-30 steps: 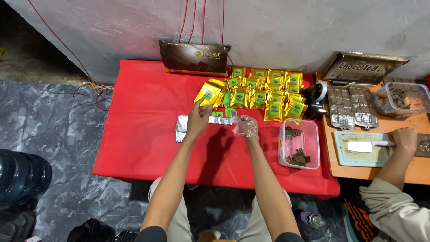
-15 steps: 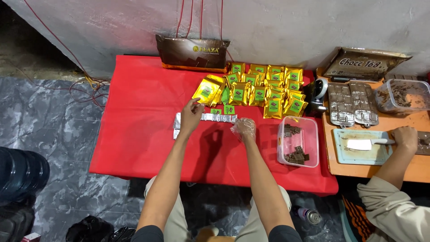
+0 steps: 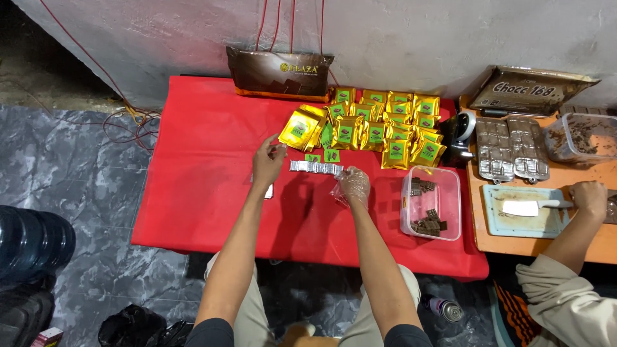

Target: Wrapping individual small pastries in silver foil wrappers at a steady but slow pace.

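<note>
My left hand hovers over the red table, thumb and forefinger pinched on what looks like a small piece of silver foil. A row of silver foil sheets lies just right of it, and another foil piece shows under my wrist. My right hand, in a clear plastic glove, is curled shut at the row's right end; I cannot see anything inside it. A clear tub of dark chocolate pieces stands to its right. Gold pouches with green labels lie heaped behind.
A large dark chocolate bag leans on the wall. On the orange table at the right are silver moulds, a cutting board with a knife, a tub of chocolate and another person's hand. A blue water jug stands left.
My left hand has drawn slightly left and up off the foil row. My right hand has hardly moved. The other person's hand stays at the knife.
</note>
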